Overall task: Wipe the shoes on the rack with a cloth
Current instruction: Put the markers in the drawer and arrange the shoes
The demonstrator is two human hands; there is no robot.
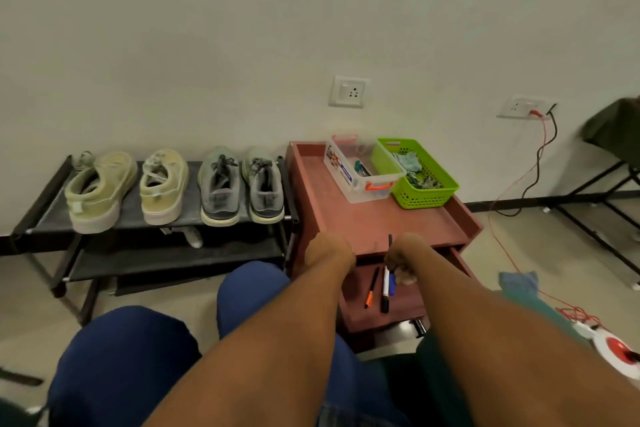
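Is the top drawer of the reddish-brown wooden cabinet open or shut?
Open. The drawer is pulled out below the cabinet top, showing an orange-capped pen and two markers lying inside.

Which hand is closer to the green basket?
Right. The right hand is at the open drawer, straight below the green basket. The left hand is farther left, toward the shoes.

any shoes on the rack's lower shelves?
No: all four shoes sit on the rack's top shelf; the lower shelves show only a small pale item, too dim to identify.
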